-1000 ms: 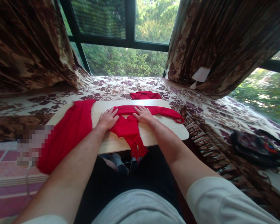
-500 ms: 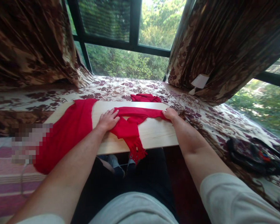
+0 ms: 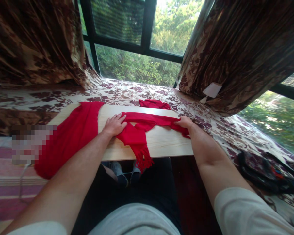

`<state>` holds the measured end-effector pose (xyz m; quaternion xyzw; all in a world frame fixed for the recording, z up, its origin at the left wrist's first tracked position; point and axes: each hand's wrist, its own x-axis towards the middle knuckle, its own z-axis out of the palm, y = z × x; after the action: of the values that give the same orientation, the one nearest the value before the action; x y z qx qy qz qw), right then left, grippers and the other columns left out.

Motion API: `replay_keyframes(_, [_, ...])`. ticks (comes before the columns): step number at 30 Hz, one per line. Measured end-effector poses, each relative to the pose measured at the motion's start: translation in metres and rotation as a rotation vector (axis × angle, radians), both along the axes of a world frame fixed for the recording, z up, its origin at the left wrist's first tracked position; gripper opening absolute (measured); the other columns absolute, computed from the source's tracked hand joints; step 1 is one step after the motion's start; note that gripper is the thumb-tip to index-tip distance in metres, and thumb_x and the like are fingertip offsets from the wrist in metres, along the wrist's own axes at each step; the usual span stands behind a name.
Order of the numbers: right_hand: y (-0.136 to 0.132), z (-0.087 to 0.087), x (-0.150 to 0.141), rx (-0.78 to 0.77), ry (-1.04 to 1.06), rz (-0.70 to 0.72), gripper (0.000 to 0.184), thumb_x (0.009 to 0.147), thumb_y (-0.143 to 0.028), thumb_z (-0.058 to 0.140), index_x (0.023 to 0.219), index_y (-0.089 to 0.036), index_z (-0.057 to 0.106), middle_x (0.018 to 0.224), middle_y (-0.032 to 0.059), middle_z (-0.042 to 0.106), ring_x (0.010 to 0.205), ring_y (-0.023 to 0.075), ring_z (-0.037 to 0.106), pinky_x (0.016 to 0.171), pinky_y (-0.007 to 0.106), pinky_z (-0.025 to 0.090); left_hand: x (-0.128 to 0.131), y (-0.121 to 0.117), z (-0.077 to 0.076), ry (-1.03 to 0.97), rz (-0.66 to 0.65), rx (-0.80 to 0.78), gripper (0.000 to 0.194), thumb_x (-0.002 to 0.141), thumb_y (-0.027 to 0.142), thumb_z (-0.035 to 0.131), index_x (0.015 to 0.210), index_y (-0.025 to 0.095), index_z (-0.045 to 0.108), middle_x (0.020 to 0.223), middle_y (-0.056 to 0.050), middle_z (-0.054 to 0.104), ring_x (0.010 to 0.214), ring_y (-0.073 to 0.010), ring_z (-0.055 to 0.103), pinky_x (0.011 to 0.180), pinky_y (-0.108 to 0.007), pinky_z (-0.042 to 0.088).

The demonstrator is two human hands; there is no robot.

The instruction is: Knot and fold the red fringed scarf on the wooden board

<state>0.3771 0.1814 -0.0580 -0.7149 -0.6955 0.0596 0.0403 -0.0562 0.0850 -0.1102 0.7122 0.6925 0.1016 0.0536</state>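
Note:
A red fringed scarf (image 3: 136, 134) lies across a pale wooden board (image 3: 170, 145), its tassels hanging over the near edge. My left hand (image 3: 114, 125) rests flat on the scarf's left part with the fingers apart. At the board's right side my right hand (image 3: 186, 122) pinches the scarf's long narrow strip, which runs fairly straight between both hands. A bit of red cloth hangs below the right hand. To the left, a wider piece of red cloth (image 3: 74, 133) drapes over the board, partly behind my left forearm.
Behind the board, another red cloth bundle (image 3: 154, 104) sits on the floral-covered ledge (image 3: 122, 89). A small white lamp (image 3: 212, 89) stands at the right near the curtain (image 3: 235, 49). A dark bag (image 3: 264, 173) lies at the far right. Striped pink fabric (image 3: 5, 186) is at the left.
My right hand has shifted slightly to the right with the strip in its grip, and more red cloth shows beneath it. The left hand stays flat on the scarf. The view has tilted slightly.

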Motion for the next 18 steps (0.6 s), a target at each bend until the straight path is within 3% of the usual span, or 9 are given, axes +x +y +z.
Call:
replay_keyframes(5, [-0.001,0.039,-0.024,0.106,0.21,0.019,0.031,0.068,-0.022,0.076,0.098,-0.013,0.072,0.081,0.0049,0.071,0.071,0.0175,0.064,0.067,0.027,0.05,-0.001,0.001,-0.002,-0.009,0.005,0.006,0.065,0.097,0.052,0.028,0.158,0.031,0.031,0.167,-0.001,0.022,0.152,-0.0287,0.023,0.12,-0.049,0.021])
replay_keyframes(9, [-0.008,0.078,-0.058,0.152,0.423,0.141,0.039,0.068,-0.016,0.069,0.106,-0.01,0.07,0.078,0.003,0.069,0.064,0.013,0.061,0.061,0.023,0.048,-0.001,0.001,-0.002,-0.02,-0.004,-0.004,0.065,0.097,0.052,0.028,0.158,0.031,0.031,0.167,-0.002,0.021,0.152,-0.0298,0.023,0.12,-0.051,0.021])
replay_keyframes(14, [-0.037,0.115,-0.115,0.142,0.329,0.363,0.034,0.068,-0.017,0.07,0.101,-0.012,0.073,0.075,-0.0003,0.066,0.065,0.0113,0.058,0.062,0.021,0.047,-0.003,0.003,-0.004,-0.028,-0.01,-0.005,0.066,0.097,0.055,0.027,0.159,0.032,0.029,0.168,-0.001,0.02,0.152,-0.0302,0.022,0.12,-0.052,0.02])
replay_keyframes(18, [-0.069,0.127,-0.162,0.133,0.211,0.526,0.029,0.07,-0.016,0.069,0.099,-0.015,0.075,0.082,-0.0003,0.068,0.075,0.0129,0.06,0.07,0.023,0.048,-0.004,0.004,-0.006,-0.032,-0.013,-0.006,0.066,0.097,0.055,0.026,0.159,0.032,0.029,0.168,-0.001,0.019,0.152,-0.0296,0.021,0.12,-0.052,0.019])
